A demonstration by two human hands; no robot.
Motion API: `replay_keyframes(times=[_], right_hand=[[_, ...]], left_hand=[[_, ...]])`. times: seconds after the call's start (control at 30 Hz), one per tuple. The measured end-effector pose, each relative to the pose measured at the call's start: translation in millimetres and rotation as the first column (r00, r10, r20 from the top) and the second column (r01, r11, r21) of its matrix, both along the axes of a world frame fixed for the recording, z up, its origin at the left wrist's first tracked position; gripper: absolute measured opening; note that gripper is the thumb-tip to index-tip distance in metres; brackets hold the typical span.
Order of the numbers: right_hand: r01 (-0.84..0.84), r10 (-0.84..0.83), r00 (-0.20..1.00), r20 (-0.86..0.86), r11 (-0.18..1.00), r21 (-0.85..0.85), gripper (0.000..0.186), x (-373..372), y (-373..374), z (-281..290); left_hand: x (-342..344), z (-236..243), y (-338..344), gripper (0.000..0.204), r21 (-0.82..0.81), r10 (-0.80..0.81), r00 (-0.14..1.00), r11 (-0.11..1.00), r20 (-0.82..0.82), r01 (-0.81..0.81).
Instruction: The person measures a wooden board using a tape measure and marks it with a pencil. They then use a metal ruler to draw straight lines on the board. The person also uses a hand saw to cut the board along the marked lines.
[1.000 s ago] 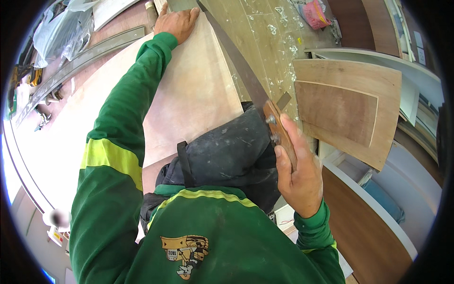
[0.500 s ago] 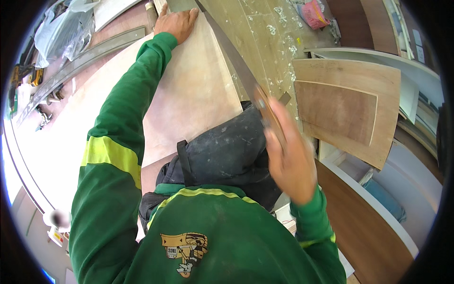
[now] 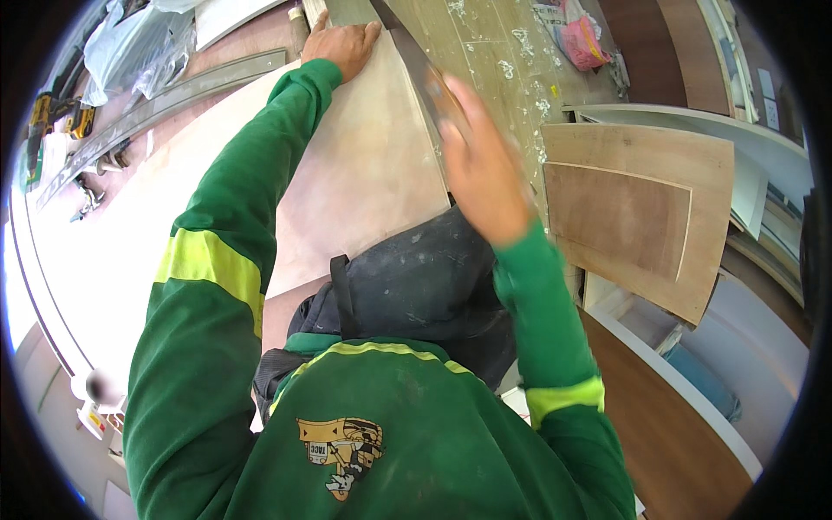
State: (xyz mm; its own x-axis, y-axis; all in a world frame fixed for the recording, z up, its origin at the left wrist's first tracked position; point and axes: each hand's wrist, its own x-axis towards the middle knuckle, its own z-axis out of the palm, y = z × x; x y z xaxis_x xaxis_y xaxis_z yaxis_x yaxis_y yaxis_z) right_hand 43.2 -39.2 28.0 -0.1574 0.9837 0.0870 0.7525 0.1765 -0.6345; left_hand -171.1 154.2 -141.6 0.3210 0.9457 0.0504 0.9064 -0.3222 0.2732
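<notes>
A handsaw with a wooden handle and a long dark blade (image 3: 407,54) is in my right hand (image 3: 487,169), whose fingers are closed round the handle and somewhat blurred. The blade points away from me along the right edge of a pale plywood board (image 3: 364,152). Its far tip runs out of the picture. At the board's far end my left hand (image 3: 344,48) lies pressed down with its fingers spread, close to the blade. Beneath the near edge of the board is my leg in dark trousers (image 3: 416,277).
On the left lie a long metal straightedge (image 3: 165,104), a yellow-black power drill (image 3: 80,120) and a clear plastic bag (image 3: 130,56). Pale scraps (image 3: 522,43) dot the wood-look floor, beside a pink bag (image 3: 581,43). A panelled wooden door (image 3: 628,212) leans at right, near white cabinet parts.
My right hand has pushed the handsaw forward and a little left, away from my body. The left hand keeps its place on the board while the whole view shifts slightly.
</notes>
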Motion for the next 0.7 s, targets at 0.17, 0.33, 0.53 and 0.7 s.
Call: replay_keyframes(times=[0.17,0.33,0.53,0.7], right_hand=[[0.045,-0.016,0.994,0.110,0.962,-0.268,0.056,31.0,-102.8,101.9],[-0.015,0.011,0.999,-0.032,0.992,-0.126,0.052,13.1,-26.6,40.5],[0.005,-0.003,0.999,0.037,1.000,-0.029,0.049,-16.2,59.8,-27.3],[0.011,-0.003,0.999,0.042,0.981,-0.193,0.052,24.0,-73.3,80.2]], left_hand=[[-0.8,-12.4,-0.2,0.046,-0.025,-0.005,0.999,1.000,-0.043,0.004],[-2.0,-14.3,0.4,0.049,0.017,-0.031,0.999,0.999,-0.023,0.031],[0.3,-8.0,-5.3,0.060,0.053,-0.037,0.999,0.998,-0.007,0.038],[-1.0,-1.7,-3.6,0.044,0.019,-0.023,1.000,1.000,0.012,0.023]])
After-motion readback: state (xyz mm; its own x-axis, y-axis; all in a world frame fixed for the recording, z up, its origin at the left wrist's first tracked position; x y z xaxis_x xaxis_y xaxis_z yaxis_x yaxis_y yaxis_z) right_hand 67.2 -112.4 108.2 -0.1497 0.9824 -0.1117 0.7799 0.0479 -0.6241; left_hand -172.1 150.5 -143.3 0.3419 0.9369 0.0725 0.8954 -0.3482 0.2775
